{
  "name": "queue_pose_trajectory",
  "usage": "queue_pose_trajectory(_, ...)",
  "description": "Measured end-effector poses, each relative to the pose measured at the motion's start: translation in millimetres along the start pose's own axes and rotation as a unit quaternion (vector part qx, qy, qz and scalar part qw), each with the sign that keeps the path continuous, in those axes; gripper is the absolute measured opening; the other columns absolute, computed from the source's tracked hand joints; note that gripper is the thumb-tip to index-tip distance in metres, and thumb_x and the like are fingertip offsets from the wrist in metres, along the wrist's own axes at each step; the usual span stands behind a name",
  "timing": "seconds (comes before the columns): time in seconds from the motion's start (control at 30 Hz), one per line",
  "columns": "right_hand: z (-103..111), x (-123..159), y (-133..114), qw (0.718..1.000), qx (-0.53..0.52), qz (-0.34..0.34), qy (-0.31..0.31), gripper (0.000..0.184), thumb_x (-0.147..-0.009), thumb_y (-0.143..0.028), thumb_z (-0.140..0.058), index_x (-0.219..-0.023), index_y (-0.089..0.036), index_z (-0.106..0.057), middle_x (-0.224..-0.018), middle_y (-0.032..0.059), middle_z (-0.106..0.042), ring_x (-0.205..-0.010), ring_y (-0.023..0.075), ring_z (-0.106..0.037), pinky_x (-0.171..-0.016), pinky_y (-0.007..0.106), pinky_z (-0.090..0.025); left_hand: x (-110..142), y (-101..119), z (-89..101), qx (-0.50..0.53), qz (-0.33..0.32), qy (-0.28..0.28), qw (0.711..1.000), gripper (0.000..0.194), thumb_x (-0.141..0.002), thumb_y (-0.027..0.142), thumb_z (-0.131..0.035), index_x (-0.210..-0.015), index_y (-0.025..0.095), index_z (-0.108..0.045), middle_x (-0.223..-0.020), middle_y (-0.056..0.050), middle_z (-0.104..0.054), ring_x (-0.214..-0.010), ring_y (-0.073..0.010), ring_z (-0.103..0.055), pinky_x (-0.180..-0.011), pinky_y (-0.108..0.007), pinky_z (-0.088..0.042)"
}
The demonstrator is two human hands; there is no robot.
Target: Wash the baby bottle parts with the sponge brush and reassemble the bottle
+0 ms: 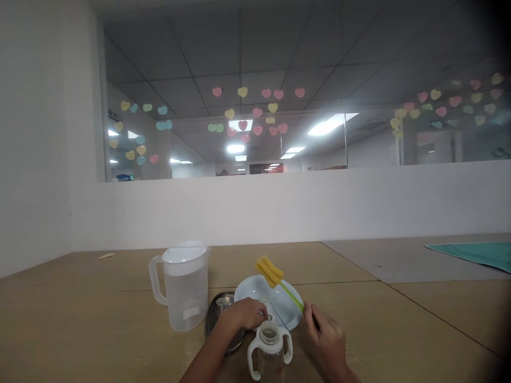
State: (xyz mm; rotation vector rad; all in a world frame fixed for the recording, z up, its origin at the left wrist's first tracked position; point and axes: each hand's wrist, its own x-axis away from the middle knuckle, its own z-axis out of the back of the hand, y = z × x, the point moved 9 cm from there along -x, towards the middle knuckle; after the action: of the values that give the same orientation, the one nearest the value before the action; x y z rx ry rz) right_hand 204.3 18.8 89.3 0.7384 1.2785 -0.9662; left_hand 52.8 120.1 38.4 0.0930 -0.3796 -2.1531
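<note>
My right hand [325, 338] is closed around the green handle of a yellow sponge bottle brush [271, 271], its head raised above a white bowl [293, 306]. My left hand [249, 313] reaches over the bowl's near left side, fingers curled at a small white ring-shaped bottle part [272, 318]; the fingertips are partly hidden. Just in front of the bowl stands a clear baby bottle [270, 359] with two white side handles, upright and without a lid. Left of it, a dark metal tray [211, 319] holds small clear pieces [227, 301], partly covered by my left forearm.
A translucent plastic pitcher [186, 298] with a white lid stands on the wooden table [399, 340], left of the tray. A teal cloth [475, 255] lies at the far right. Behind the table rises a white wall [279, 207] with a window bearing heart stickers.
</note>
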Motion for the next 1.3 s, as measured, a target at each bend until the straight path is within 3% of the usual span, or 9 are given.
queue_pose_trajectory(0.2,1,0,1,1.000,0.008,-0.003,0.000,0.044,-0.093,-0.030,-0.035,-0.056,-0.017,-0.054,-0.044,-0.0013,-0.051,-0.039,0.0070,-0.043,-0.046,0.021,-0.030,3,-2,3.1,-0.006,0.035,0.014,0.999,0.042,-0.076,0.050,-0.043,-0.088,0.017,-0.066,-0.088,-0.008,-0.067,-0.078,-0.0228,-0.059,-0.064,-0.029,-0.043)
queue_pose_trajectory(0.37,-1,1,2,1.000,0.008,0.000,-0.006,0.043,-0.093,-0.030,-0.035,-0.057,-0.017,-0.055,-0.044,-0.0014,-0.051,-0.039,0.0075,-0.044,-0.047,0.022,-0.031,3,-2,6.0,-0.010,0.051,0.026,0.998,0.036,-0.074,0.046,-0.048,-0.086,0.017,-0.065,-0.087,-0.006,-0.067,-0.075,-0.0203,-0.058,-0.060,-0.027,-0.042)
queue_pose_trajectory(0.53,-1,0,1,1.000,0.014,0.003,-0.002,0.045,-0.093,-0.031,-0.034,-0.056,-0.017,-0.055,-0.043,-0.0013,-0.051,-0.037,0.0070,-0.043,-0.045,0.021,-0.030,1,-2,8.9,-0.018,0.061,0.051,0.997,0.028,-0.072,0.038,-0.051,-0.088,0.019,-0.063,-0.094,-0.007,-0.065,-0.082,-0.0218,-0.058,-0.066,-0.028,-0.043)
queue_pose_trajectory(0.67,-2,0,1,1.000,0.007,0.003,-0.003,0.043,-0.093,-0.030,-0.035,-0.056,-0.016,-0.055,-0.044,-0.0009,-0.052,-0.038,0.0068,-0.044,-0.046,0.020,-0.031,-5,2,14.0,-0.025,0.054,0.090,0.994,0.037,-0.072,0.039,-0.053,-0.102,0.019,-0.058,-0.108,-0.009,-0.058,-0.098,-0.0265,-0.055,-0.083,-0.035,-0.042)
queue_pose_trajectory(0.8,-5,2,4,1.000,0.007,-0.002,-0.010,0.042,-0.093,-0.029,-0.035,-0.058,-0.017,-0.055,-0.045,-0.0006,-0.053,-0.040,0.0075,-0.047,-0.047,0.020,-0.032,-20,20,12.8,-0.011,-0.009,0.115,0.993,0.048,-0.076,0.043,-0.051,-0.118,0.021,-0.052,-0.121,-0.010,-0.051,-0.110,-0.0266,-0.048,-0.094,-0.036,-0.036)
queue_pose_trajectory(0.97,-7,4,3,1.000,0.005,0.003,-0.014,0.040,-0.092,-0.027,-0.036,-0.058,-0.017,-0.055,-0.046,-0.0008,-0.053,-0.041,0.0071,-0.047,-0.047,0.020,-0.031,-34,37,-1.2,-0.017,-0.055,0.087,0.995,0.037,-0.085,0.042,-0.040,-0.108,0.023,-0.062,-0.117,-0.006,-0.056,-0.110,-0.0217,-0.048,-0.096,-0.030,-0.036)
queue_pose_trajectory(1.13,-7,4,3,1.000,-0.001,-0.003,-0.014,0.041,-0.092,-0.027,-0.037,-0.057,-0.016,-0.054,-0.046,0.0000,-0.053,-0.041,0.0069,-0.045,-0.048,0.020,-0.030,-35,29,-1.7,-0.037,-0.030,0.095,0.994,0.038,-0.086,0.037,-0.036,-0.109,0.021,-0.062,-0.120,-0.007,-0.055,-0.114,-0.0222,-0.045,-0.099,-0.030,-0.033)
queue_pose_trajectory(1.2,-7,4,3,1.000,-0.007,-0.002,-0.015,0.040,-0.091,-0.026,-0.038,-0.057,-0.015,-0.055,-0.046,0.0004,-0.054,-0.042,0.0069,-0.046,-0.048,0.019,-0.030,-36,22,-0.6,-0.052,-0.003,0.104,0.993,0.041,-0.085,0.037,-0.036,-0.114,0.018,-0.060,-0.126,-0.011,-0.050,-0.118,-0.0248,-0.041,-0.100,-0.033,-0.032)
queue_pose_trajectory(1.3,-7,4,3,1.000,-0.005,0.000,-0.014,0.040,-0.092,-0.026,-0.038,-0.057,-0.015,-0.055,-0.046,0.0000,-0.053,-0.041,0.0071,-0.046,-0.048,0.020,-0.031,-37,11,-1.0,-0.075,0.036,0.107,0.991,0.045,-0.085,0.038,-0.036,-0.112,0.011,-0.060,-0.118,-0.017,-0.054,-0.114,-0.0304,-0.043,-0.098,-0.041,-0.031)
